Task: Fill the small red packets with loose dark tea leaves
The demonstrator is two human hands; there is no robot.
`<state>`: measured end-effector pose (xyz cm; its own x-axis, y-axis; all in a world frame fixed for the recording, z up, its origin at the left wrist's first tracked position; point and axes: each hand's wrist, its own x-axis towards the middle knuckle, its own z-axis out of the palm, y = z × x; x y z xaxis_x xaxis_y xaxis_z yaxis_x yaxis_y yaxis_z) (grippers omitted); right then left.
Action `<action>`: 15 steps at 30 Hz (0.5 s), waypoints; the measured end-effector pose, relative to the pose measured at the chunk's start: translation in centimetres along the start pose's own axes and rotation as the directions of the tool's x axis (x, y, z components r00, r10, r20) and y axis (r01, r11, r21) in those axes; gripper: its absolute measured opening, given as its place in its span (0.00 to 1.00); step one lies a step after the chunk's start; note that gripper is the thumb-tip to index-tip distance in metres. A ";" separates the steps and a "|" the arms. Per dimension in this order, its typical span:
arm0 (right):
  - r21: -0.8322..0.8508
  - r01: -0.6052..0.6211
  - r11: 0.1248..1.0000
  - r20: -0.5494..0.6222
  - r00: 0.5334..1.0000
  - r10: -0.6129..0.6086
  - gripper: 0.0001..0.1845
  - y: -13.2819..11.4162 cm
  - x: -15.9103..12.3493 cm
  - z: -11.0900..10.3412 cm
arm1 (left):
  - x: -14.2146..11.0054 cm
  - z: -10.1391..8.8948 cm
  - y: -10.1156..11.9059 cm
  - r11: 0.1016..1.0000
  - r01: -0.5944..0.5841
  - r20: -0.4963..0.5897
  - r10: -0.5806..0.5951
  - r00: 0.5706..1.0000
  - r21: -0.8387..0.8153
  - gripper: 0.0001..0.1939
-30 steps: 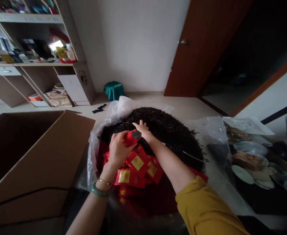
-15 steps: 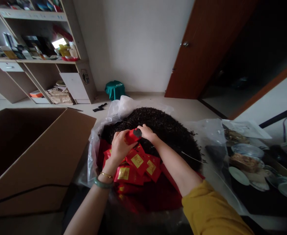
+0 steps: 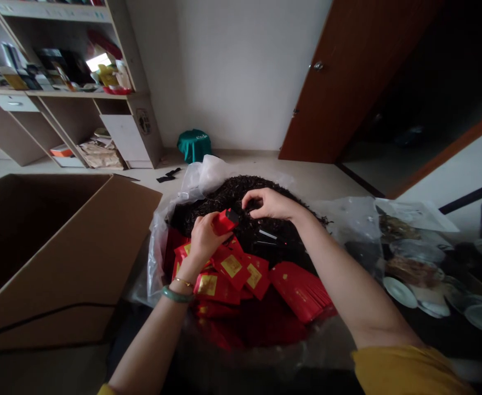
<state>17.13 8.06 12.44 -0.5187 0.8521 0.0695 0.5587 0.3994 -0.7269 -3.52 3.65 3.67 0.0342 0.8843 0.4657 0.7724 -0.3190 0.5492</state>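
head: pouch (image 3: 225, 220) in left hand (image 3: 203, 237)

The light in the room is dim and greyish, with one small bright glare on the shelf (image 3: 101, 61), deep shadow behind the door (image 3: 339, 77) and inside the cardboard box (image 3: 30, 219), while the picture looks soft, stretched and darker toward its edges.

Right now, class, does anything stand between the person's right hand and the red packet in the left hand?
Nothing visible does. The right hand is apart from the red packet in the left hand, with the dark leaves showing in the gap.
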 end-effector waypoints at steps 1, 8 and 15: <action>-0.016 0.016 1.000 0.026 1.000 -0.016 0.14 -1.1 -0.6 -0.1 | -0.1 0.0 0.1 1.000 -0.004 0.009 0.004 1.000 -0.003 0.27; -0.277 0.064 0.959 0.052 0.997 -0.052 0.16 -4.8 -2.3 1.5 | -0.7 -0.1 0.9 0.997 -0.036 0.026 0.038 0.999 -0.073 0.28; -0.263 0.065 0.963 -0.196 0.973 -0.120 0.19 -4.5 -3.6 2.9 | -1.2 -0.5 1.0 0.990 -0.098 0.037 0.102 0.994 -0.105 0.28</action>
<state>14.60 2.24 13.51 -0.4448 0.8479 0.2886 0.6742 0.5291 -0.5153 -3.09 2.09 3.97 0.1361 0.8589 0.4937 0.6942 -0.4382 0.5710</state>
